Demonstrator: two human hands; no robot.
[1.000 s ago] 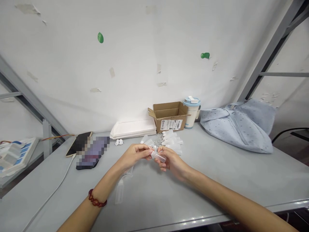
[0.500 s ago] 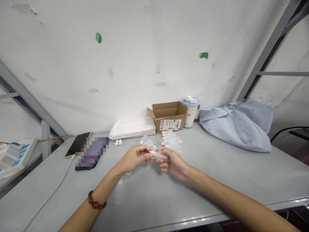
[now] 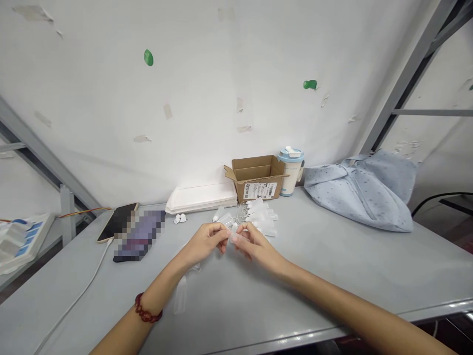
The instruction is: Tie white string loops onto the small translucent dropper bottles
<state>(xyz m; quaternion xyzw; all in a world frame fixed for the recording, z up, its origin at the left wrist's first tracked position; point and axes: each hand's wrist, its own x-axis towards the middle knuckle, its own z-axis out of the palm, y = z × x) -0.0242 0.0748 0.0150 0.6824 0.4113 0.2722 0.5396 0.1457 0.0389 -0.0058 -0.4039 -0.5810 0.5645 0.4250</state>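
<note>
My left hand and my right hand meet fingertip to fingertip above the table. Between them they pinch a small translucent plastic bottle, mostly covered by the fingers. Both hands are closed. Just behind them lies a pile of similar translucent bottles with white tops and thin loops. Another such bottle rests on the table beside my left forearm, partly hidden by it. A few small white caps sit farther left.
At the back stand an open cardboard box, a lidded cup and a white stack of flat packets. A blue cloth bag lies right. A phone with a cable and a blurred dark item lie left.
My right hand's fingers have shifted left, closer to the left fingertips. The bottle's body, plainly visible before and pointing right, is now mostly hidden in the fingers.
</note>
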